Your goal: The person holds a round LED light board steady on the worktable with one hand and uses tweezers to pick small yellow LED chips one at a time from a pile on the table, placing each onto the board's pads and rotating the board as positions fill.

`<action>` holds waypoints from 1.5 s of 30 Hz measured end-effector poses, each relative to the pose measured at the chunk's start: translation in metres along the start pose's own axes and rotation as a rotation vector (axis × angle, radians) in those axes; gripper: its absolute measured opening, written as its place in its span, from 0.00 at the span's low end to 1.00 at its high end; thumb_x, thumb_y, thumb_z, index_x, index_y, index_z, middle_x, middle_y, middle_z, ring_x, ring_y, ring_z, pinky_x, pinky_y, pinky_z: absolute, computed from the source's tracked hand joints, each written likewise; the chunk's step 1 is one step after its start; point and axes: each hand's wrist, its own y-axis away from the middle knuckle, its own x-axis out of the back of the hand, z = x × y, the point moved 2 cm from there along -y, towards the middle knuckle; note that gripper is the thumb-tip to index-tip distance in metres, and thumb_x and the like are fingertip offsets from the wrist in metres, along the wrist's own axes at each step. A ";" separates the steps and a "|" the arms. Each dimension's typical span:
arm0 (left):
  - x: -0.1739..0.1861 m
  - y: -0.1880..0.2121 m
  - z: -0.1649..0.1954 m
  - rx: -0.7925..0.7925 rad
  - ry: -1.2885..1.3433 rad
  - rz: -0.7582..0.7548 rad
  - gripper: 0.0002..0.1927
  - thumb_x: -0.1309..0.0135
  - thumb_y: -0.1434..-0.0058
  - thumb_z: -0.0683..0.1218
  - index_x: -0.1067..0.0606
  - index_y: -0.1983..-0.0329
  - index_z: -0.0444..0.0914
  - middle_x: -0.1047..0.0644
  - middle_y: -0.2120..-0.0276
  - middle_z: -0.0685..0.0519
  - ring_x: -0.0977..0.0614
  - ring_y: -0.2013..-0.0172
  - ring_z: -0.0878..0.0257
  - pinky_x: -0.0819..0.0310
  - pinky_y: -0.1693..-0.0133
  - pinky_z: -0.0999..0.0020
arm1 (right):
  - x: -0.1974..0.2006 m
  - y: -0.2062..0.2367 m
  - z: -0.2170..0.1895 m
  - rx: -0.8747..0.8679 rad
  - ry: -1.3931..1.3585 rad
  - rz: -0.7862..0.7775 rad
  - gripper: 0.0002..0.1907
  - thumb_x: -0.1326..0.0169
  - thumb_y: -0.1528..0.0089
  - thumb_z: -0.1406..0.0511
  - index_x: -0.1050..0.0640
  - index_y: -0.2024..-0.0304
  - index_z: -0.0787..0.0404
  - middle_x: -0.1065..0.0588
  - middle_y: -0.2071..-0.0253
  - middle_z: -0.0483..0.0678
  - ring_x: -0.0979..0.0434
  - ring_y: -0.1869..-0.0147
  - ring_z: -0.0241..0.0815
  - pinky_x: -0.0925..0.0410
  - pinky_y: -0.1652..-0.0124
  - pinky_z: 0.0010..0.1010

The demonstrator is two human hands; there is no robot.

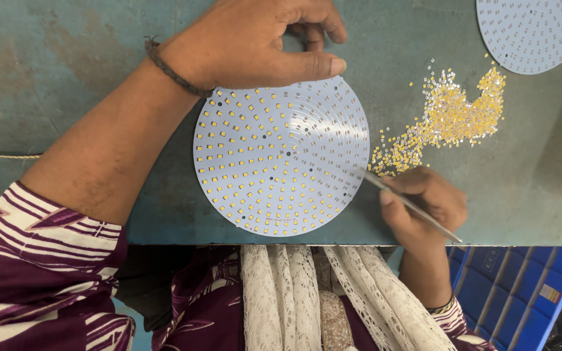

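Seen from above, a person works at a worn teal table (66,65) on a round white board (281,155) studded with rings of small yellow squares, most of them filled on its left and near parts, while the far right portion shows bare pads. The board lies flat at the middle of the table, close to the near edge.

The left hand (255,42) rests on the far rim of the board, thumb stretched along the edge and fingers curled together above it, pressing on the disc rather than closed around anything. A dark braided band (170,68) circles that wrist.

The right hand (424,205), just right of the board, is pinched shut on thin metal tweezers (411,207), whose tip points left toward the board's right rim; whether the tip carries a piece cannot be told.

Beyond that hand, a loose heap of tiny yellow chips (450,117) spreads across the table toward the far right, where part of a second round board (535,32) shows at the corner. A blue plastic crate (521,292) sits below the table's near edge on the right, beside a cream lace scarf (294,292) and purple striped sleeves (40,260).
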 end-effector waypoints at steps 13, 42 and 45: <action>0.004 0.003 0.003 -0.113 -0.120 0.011 0.20 0.35 0.35 0.57 0.18 0.51 0.37 0.17 0.66 0.57 0.21 0.67 0.62 0.29 0.60 0.65 | 0.015 0.006 0.012 -0.143 0.157 0.189 0.08 0.35 0.35 0.70 0.22 0.61 0.71 0.22 0.66 0.49 0.25 0.68 0.32 0.34 0.66 0.20; 0.005 0.008 0.008 -0.076 -0.172 -0.001 0.21 0.37 0.36 0.62 0.17 0.51 0.42 0.17 0.66 0.63 0.24 0.59 0.61 0.39 0.45 0.58 | 0.005 -0.001 0.001 -0.127 0.210 0.166 0.08 0.35 0.38 0.73 0.22 0.62 0.71 0.19 0.62 0.52 0.20 0.62 0.33 0.29 0.61 0.22; 0.005 0.007 0.008 -0.068 -0.180 0.002 0.22 0.37 0.37 0.62 0.17 0.51 0.42 0.17 0.66 0.63 0.25 0.59 0.60 0.39 0.47 0.58 | 0.004 -0.001 0.000 -0.145 0.233 0.174 0.07 0.36 0.38 0.73 0.22 0.62 0.71 0.19 0.62 0.52 0.20 0.62 0.32 0.29 0.61 0.22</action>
